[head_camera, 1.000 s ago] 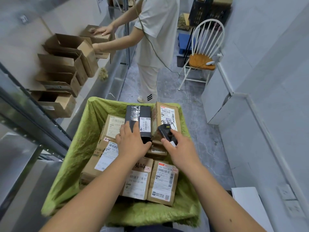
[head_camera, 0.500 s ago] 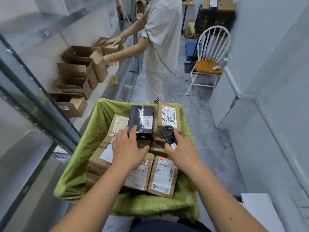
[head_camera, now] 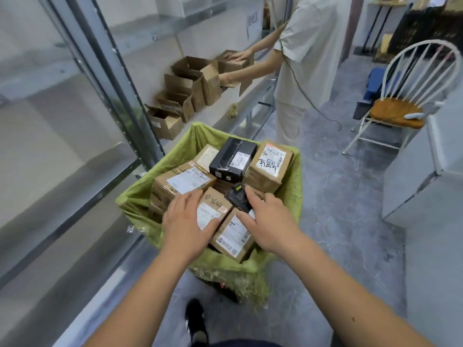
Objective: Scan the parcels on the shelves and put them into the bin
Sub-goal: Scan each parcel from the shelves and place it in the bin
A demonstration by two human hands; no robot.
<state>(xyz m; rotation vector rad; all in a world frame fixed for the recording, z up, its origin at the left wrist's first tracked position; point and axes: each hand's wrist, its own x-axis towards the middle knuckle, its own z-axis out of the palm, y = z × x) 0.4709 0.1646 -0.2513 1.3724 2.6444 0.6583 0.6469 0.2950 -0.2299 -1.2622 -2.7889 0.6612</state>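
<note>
The bin [head_camera: 172, 156], lined with a green bag, stood on the floor beside the metal shelves [head_camera: 110, 78] and was full of parcels. The left hand [head_camera: 186, 220] lay flat and spread, palm down, on a brown parcel [head_camera: 213, 209] with a white label and a handwritten number on its top; it held nothing. The right hand [head_camera: 269, 221] held a black scanner [head_camera: 236, 196], which pointed forward over the parcels, with the fingers partly closed around its handle. Just below this hand lay another brown parcel [head_camera: 234, 237] with a barcode label, leaning on the near edge of the bin. At the far side, a black parcel [head_camera: 233, 159] rested on top of the others, and to its right stood a brown box [head_camera: 270, 166] with handwriting on its label. On the left, a bigger flat parcel [head_camera: 183, 182] lay with its label up.

On the shelf behind the bin stood a row of open cartons [head_camera: 185, 93]. Another person [head_camera: 308, 51] in light clothes stood by the shelf with both hands on a carton. A white chair [head_camera: 406, 96] with a wooden seat stood on the right.
</note>
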